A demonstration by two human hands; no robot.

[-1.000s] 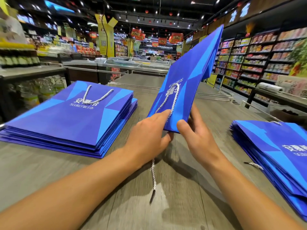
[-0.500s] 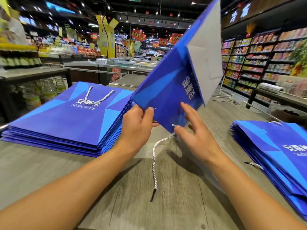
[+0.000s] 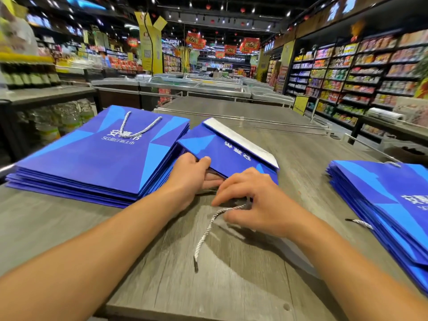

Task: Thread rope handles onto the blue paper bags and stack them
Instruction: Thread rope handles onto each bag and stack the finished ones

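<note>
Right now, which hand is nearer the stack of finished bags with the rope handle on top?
Left. The left hand grips the loose bag right beside that stack; the right hand is farther off, at the rope.

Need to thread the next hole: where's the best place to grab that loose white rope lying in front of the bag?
Pinch the rope near its dark tipped end, coming from above on the near side. That end lies free on the wooden table; the other end sits under the right hand by the bag.
</note>
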